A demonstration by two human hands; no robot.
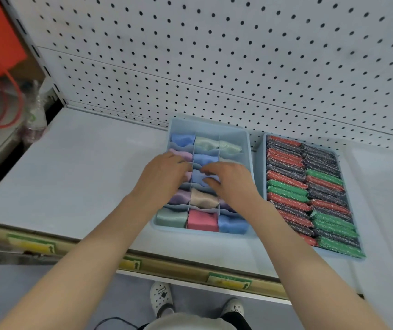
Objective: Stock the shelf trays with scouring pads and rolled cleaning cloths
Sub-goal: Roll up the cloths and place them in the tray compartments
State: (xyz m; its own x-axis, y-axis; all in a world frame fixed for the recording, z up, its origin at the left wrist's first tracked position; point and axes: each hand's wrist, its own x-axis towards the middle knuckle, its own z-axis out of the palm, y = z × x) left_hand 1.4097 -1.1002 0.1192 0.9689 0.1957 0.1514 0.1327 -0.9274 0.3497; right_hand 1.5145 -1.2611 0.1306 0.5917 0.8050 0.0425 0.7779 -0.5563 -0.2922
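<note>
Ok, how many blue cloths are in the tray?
4 blue cloths show in the divided tray: one back-left, two in the middle column, the nearer pinched by the right hand, and one front-right. More may hide under it and the left hand.

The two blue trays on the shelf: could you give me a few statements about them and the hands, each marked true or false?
1. The divided tray holds rolled cloths in separate compartments. True.
2. The scouring pads are all green. False: red, green and dark ones are mixed.
3. The pads tray stands left of the divided tray. False: it stands to its right.
4. Both the left hand and the right hand are over the divided tray. True.
5. The pink cloth sits in the back row. False: front row, middle compartment.
6. The right hand pinches a blue cloth. True.
</note>
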